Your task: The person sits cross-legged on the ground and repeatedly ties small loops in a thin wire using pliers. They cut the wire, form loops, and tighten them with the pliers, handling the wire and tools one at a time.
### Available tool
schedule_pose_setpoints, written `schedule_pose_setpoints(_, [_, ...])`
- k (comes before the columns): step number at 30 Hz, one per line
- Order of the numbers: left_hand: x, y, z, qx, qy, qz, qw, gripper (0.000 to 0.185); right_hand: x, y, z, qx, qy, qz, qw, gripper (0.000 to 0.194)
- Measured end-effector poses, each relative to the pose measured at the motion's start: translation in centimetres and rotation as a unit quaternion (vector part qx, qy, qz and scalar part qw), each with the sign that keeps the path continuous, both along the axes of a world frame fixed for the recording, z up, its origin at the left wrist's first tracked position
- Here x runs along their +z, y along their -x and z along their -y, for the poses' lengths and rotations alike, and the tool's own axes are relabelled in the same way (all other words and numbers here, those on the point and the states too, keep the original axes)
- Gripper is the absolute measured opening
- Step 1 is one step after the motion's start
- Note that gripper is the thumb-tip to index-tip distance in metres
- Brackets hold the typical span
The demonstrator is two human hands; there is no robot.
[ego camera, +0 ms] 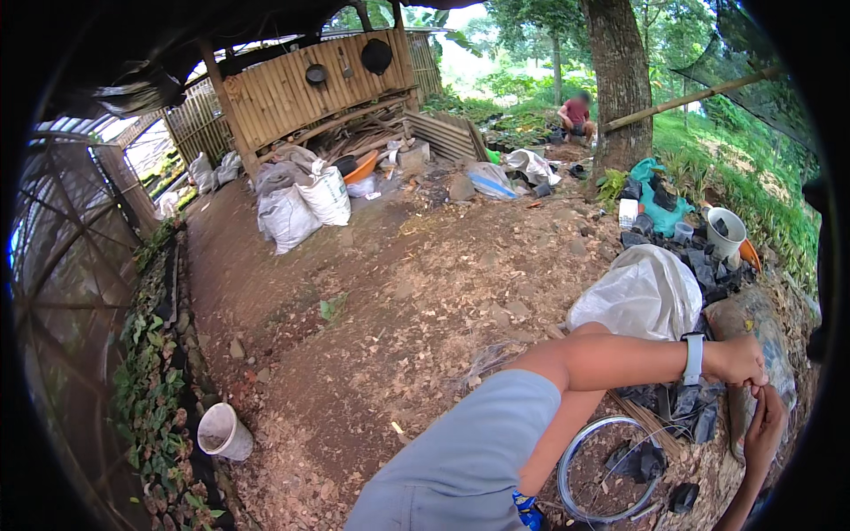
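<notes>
My left hand (736,362), with a pale-banded watch (692,358) on its wrist, is at the right, its arm reaching across my bent knee. Its fingertips meet those of my right hand (765,425), pinched together. Anything between them is too small to make out. Below my hands, a coil of metal wire (566,483) lies on the ground, a loose strand curving out of it. Black plastic planting bags (704,410) are scattered beside thin brown sticks (641,415). A stuffed, dirty sack (750,315) lies just behind my hands.
A white woven sack (637,292) bulges beyond my knee. Farther right stands a white bucket (725,232) among black bags. A white pot (226,431) tilts at lower left. Filled sacks (289,216) lean by a bamboo wall (312,89). Near a tree trunk (621,86), a person (576,118) squats.
</notes>
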State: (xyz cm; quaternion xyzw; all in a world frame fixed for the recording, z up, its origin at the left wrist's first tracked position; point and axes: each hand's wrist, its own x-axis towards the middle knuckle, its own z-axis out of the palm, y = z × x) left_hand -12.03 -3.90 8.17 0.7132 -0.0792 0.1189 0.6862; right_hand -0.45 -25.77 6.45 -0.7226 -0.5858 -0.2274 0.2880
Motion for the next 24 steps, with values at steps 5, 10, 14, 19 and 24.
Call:
schedule_pose_setpoints(5, [0.3,-0.3,-0.1,0.141,-0.275,0.392,0.866,0.021,0.8,-1.4,1.8,0.055,-0.017,-0.256,0.965,0.021])
schedule_pose_setpoints(10, [0.6,0.5,-0.8,0.183,-0.428,0.48,0.744,0.015,1.1,-2.7,4.4,0.097,0.034,-0.363,0.926,0.017])
schedule_pose_setpoints(14, [1.6,0.9,-1.6,0.166,-0.457,0.565,0.667,0.01,1.5,-1.7,4.1,0.119,0.08,-0.404,0.903,0.02])
schedule_pose_setpoints(19, [3.1,1.7,-1.7,0.156,-0.456,0.613,0.626,0.01,4.2,2.3,1.7,-0.037,0.082,-0.306,0.948,0.021])
schedule_pose_setpoints(24, [2.9,2.8,-1.7,0.137,-0.461,0.459,0.747,0.008,6.2,8.0,0.3,0.024,-0.01,-0.139,0.99,0.018])
